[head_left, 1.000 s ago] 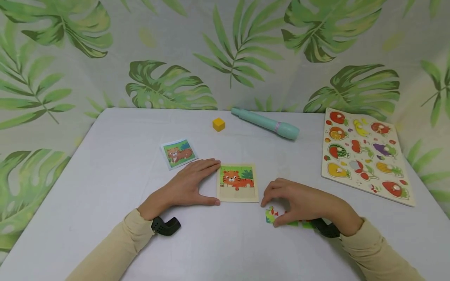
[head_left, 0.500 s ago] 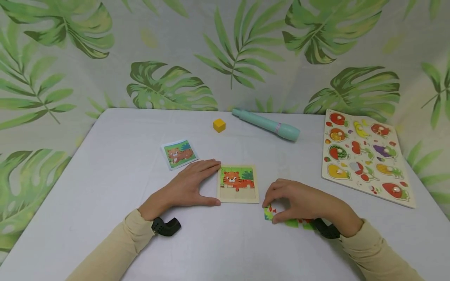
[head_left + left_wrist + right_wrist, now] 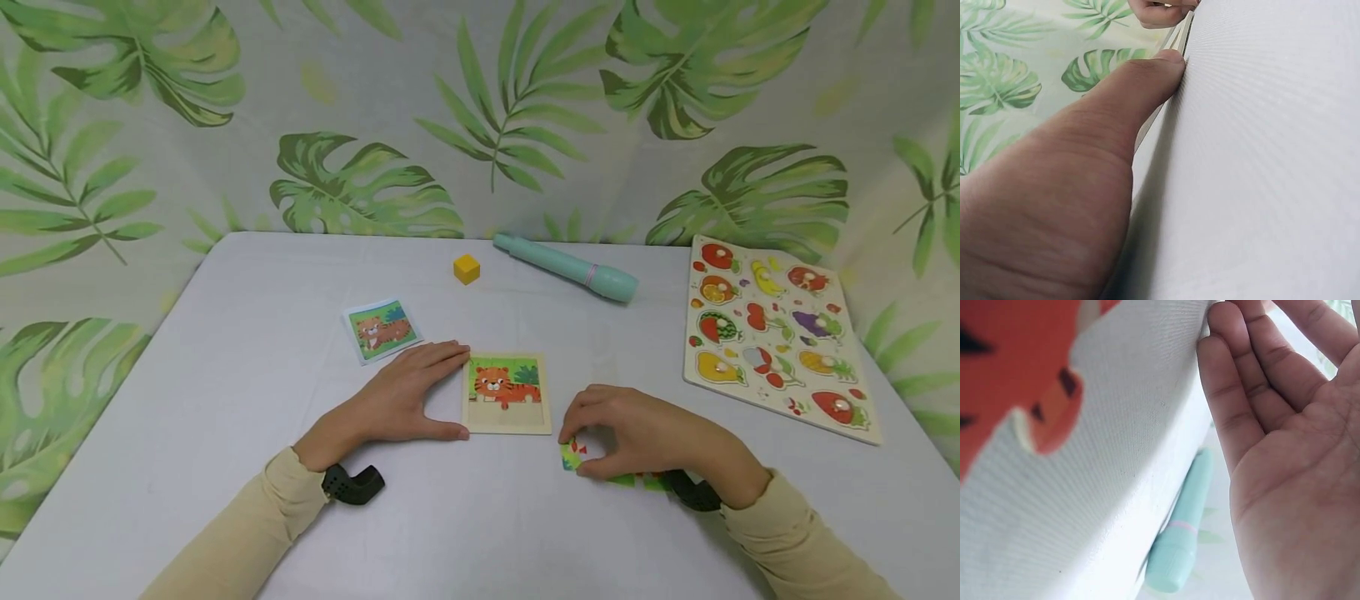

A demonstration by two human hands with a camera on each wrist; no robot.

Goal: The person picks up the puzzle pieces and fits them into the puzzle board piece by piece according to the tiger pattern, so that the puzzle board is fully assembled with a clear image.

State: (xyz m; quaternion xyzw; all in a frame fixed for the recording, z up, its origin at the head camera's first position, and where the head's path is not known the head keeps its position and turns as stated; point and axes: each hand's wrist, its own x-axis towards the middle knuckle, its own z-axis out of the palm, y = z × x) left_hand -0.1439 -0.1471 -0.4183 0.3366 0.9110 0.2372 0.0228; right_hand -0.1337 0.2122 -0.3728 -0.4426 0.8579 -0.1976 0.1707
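A square wooden puzzle tray (image 3: 507,419) lies mid-table, a tiger's upper half filled in and its lower strip bare wood. My left hand (image 3: 405,392) rests at the tray's left side, fingertips by the upper corner and thumb by the lower. The left wrist view shows that thumb against the tray's edge. Right of the tray, my right hand (image 3: 637,429) grips a small green and red puzzle piece (image 3: 572,456) between fingers and thumb, low over the cloth. More puzzle pieces (image 3: 637,481) lie under that hand, mostly hidden; an orange puzzle piece (image 3: 1010,381) looms large in the right wrist view.
A tiger picture card (image 3: 382,329) lies beyond my left hand. Toward the back are a yellow cube (image 3: 467,269) and a mint-green microphone-shaped toy (image 3: 566,267). A fruit peg board (image 3: 780,333) takes up the right side. Leaf-print cloth hangs behind the table.
The right hand has drawn the small puzzle piece slightly left and nearer the tray, its fingers closing in on it. My left hand and the tray stay in place.
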